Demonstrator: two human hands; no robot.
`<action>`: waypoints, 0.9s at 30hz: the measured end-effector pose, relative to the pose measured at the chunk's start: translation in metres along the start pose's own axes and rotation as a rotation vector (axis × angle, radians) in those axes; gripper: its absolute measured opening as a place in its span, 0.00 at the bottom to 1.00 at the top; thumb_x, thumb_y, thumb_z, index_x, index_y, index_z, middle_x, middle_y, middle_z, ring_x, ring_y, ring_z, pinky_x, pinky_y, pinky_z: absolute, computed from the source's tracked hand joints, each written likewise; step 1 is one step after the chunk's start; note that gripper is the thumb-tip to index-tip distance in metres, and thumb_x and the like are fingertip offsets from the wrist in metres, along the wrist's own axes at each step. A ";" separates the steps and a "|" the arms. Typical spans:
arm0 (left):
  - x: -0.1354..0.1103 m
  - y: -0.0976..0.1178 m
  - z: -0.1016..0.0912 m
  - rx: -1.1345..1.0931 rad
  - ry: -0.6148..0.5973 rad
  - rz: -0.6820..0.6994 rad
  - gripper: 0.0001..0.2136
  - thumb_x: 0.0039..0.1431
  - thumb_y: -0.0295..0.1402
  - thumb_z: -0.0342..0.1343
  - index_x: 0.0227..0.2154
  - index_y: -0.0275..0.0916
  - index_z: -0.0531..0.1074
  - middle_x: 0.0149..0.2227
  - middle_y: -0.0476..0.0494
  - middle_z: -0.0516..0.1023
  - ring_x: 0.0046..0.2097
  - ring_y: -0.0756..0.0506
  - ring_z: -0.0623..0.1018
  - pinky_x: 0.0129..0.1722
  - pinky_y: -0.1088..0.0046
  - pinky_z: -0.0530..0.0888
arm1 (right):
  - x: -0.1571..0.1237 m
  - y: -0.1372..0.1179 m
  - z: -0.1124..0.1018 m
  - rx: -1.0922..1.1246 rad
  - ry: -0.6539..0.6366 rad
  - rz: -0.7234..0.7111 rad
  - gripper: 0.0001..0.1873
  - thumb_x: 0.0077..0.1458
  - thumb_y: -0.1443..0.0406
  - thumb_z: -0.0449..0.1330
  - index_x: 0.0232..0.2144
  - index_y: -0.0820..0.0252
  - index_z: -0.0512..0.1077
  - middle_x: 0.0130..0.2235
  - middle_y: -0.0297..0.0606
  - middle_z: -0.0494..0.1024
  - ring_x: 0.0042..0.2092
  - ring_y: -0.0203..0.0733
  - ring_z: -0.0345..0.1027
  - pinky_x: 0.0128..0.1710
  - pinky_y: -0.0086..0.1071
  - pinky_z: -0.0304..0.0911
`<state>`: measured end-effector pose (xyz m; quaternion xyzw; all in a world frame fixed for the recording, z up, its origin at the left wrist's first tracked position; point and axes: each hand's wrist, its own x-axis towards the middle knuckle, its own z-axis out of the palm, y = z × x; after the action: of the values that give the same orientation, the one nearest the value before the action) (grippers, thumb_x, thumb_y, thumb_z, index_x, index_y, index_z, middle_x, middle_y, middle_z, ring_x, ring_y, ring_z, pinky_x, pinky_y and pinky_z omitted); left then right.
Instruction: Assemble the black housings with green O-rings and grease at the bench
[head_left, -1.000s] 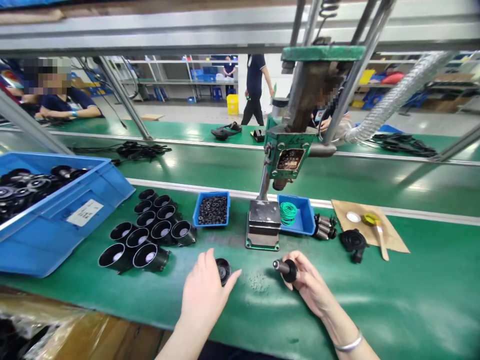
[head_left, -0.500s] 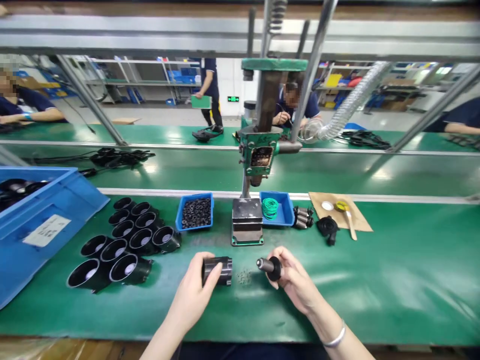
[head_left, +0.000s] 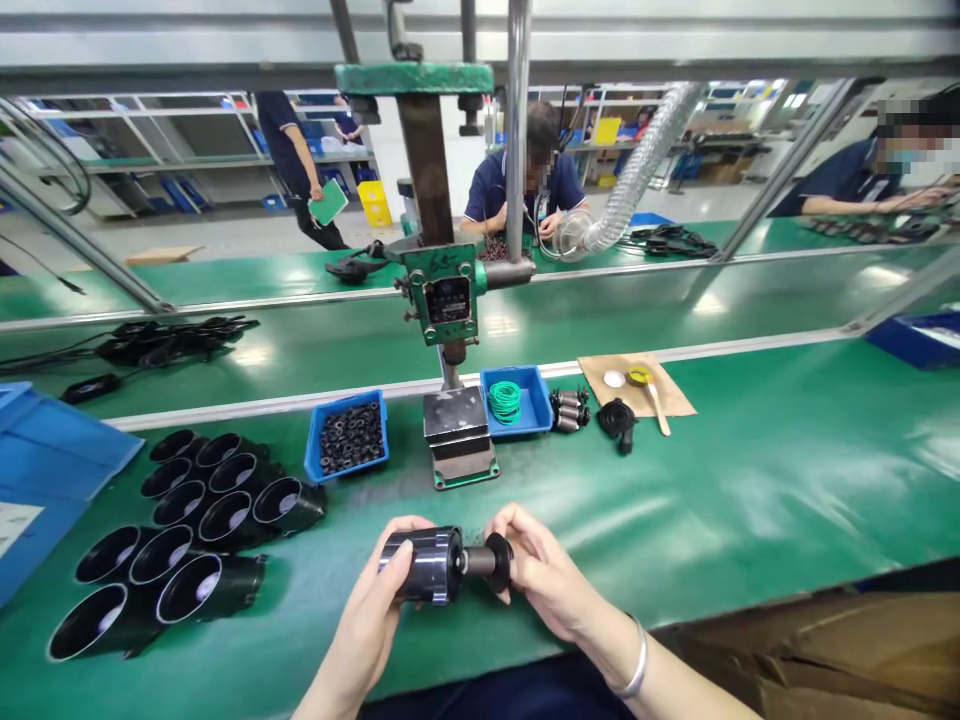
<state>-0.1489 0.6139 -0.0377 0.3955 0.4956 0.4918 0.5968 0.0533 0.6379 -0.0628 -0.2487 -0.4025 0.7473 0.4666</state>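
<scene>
My left hand point(head_left: 371, 620) grips a black cylindrical housing point(head_left: 425, 566) just above the green table's near edge. My right hand point(head_left: 546, 578) holds a small black part with a metal shaft point(head_left: 487, 561), and the shaft's tip sits at or inside the housing's open end. Both hands are closed on their parts. Several more black cup-shaped housings point(head_left: 187, 510) lie on the table to my left.
A green hand press point(head_left: 442, 300) stands behind my hands with its grey base block point(head_left: 457, 435). Beside it are a blue tray of black rings point(head_left: 346, 447) and a blue tray with green rings point(head_left: 511, 400). A big blue bin point(head_left: 45, 470) sits far left. Other people work beyond the belt.
The two hands have come together: the shaft part, held apart from the housing before, now meets its open end. The camera has swung to the right.
</scene>
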 end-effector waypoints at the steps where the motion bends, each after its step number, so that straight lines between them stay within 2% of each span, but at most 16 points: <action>1: 0.000 0.001 0.001 0.048 -0.001 0.011 0.18 0.62 0.50 0.50 0.45 0.43 0.67 0.43 0.45 0.75 0.38 0.46 0.73 0.32 0.73 0.68 | 0.000 0.001 0.000 -0.027 0.001 -0.006 0.18 0.46 0.61 0.67 0.34 0.57 0.61 0.33 0.29 0.63 0.26 0.29 0.58 0.24 0.25 0.56; 4: -0.001 0.001 0.005 0.247 0.026 0.085 0.18 0.61 0.51 0.50 0.44 0.43 0.68 0.42 0.45 0.75 0.43 0.42 0.74 0.41 0.69 0.70 | 0.002 0.003 0.003 -0.170 0.018 -0.038 0.17 0.43 0.70 0.63 0.33 0.56 0.59 0.31 0.27 0.61 0.27 0.29 0.54 0.24 0.24 0.52; 7: 0.000 -0.005 0.012 0.409 0.070 0.179 0.17 0.60 0.51 0.52 0.43 0.44 0.68 0.42 0.46 0.74 0.44 0.42 0.74 0.46 0.67 0.69 | 0.004 0.007 0.009 -0.352 0.036 -0.114 0.18 0.38 0.76 0.57 0.32 0.56 0.58 0.31 0.27 0.59 0.29 0.30 0.53 0.27 0.24 0.53; 10: 0.003 -0.017 0.016 0.400 0.112 0.254 0.16 0.62 0.50 0.50 0.43 0.44 0.67 0.43 0.45 0.72 0.47 0.41 0.74 0.48 0.66 0.70 | 0.009 0.004 0.013 -0.552 0.049 -0.213 0.18 0.38 0.75 0.55 0.33 0.55 0.59 0.33 0.28 0.58 0.30 0.30 0.54 0.28 0.24 0.55; 13: 0.007 -0.031 0.018 0.282 0.102 0.294 0.15 0.63 0.49 0.49 0.45 0.44 0.66 0.45 0.44 0.70 0.47 0.42 0.74 0.49 0.65 0.72 | 0.013 -0.019 0.017 -0.786 -0.014 -0.282 0.17 0.39 0.74 0.56 0.33 0.55 0.59 0.35 0.29 0.59 0.30 0.31 0.54 0.27 0.25 0.55; 17: 0.017 -0.040 0.018 0.095 0.030 0.328 0.17 0.64 0.49 0.47 0.50 0.46 0.62 0.51 0.43 0.68 0.54 0.39 0.73 0.55 0.60 0.72 | 0.013 -0.077 0.026 -1.117 -0.182 -0.383 0.16 0.42 0.72 0.58 0.36 0.56 0.61 0.37 0.32 0.61 0.34 0.34 0.57 0.34 0.27 0.60; 20: 0.034 -0.040 0.016 0.165 -0.129 0.372 0.23 0.58 0.51 0.55 0.52 0.44 0.63 0.52 0.40 0.71 0.56 0.36 0.73 0.56 0.57 0.72 | 0.013 -0.104 0.033 -1.442 -0.284 -0.431 0.13 0.48 0.71 0.57 0.39 0.58 0.64 0.41 0.37 0.63 0.36 0.36 0.60 0.36 0.29 0.62; 23: 0.054 -0.041 0.014 0.388 -0.296 0.343 0.32 0.49 0.42 0.66 0.56 0.43 0.63 0.57 0.38 0.72 0.58 0.35 0.72 0.59 0.56 0.69 | 0.021 -0.098 0.030 -1.784 -0.389 -0.412 0.10 0.53 0.69 0.55 0.40 0.61 0.66 0.42 0.41 0.65 0.34 0.39 0.61 0.33 0.33 0.62; 25: 0.062 -0.046 0.015 0.532 -0.325 0.333 0.34 0.48 0.35 0.66 0.58 0.44 0.61 0.60 0.38 0.70 0.61 0.36 0.70 0.62 0.53 0.67 | 0.027 -0.085 0.025 -1.930 -0.460 -0.359 0.08 0.55 0.67 0.55 0.39 0.64 0.68 0.39 0.42 0.66 0.32 0.40 0.63 0.31 0.34 0.62; 27: 0.065 -0.052 0.018 0.617 -0.325 0.362 0.30 0.49 0.31 0.64 0.56 0.43 0.63 0.59 0.38 0.71 0.61 0.36 0.70 0.62 0.50 0.66 | 0.032 -0.079 0.021 -1.970 -0.496 -0.302 0.09 0.57 0.64 0.57 0.39 0.65 0.68 0.39 0.42 0.67 0.31 0.41 0.63 0.30 0.35 0.63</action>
<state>-0.1192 0.6671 -0.0971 0.7098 0.4414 0.3481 0.4244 0.0625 0.6781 0.0144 -0.3068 -0.9493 0.0489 0.0480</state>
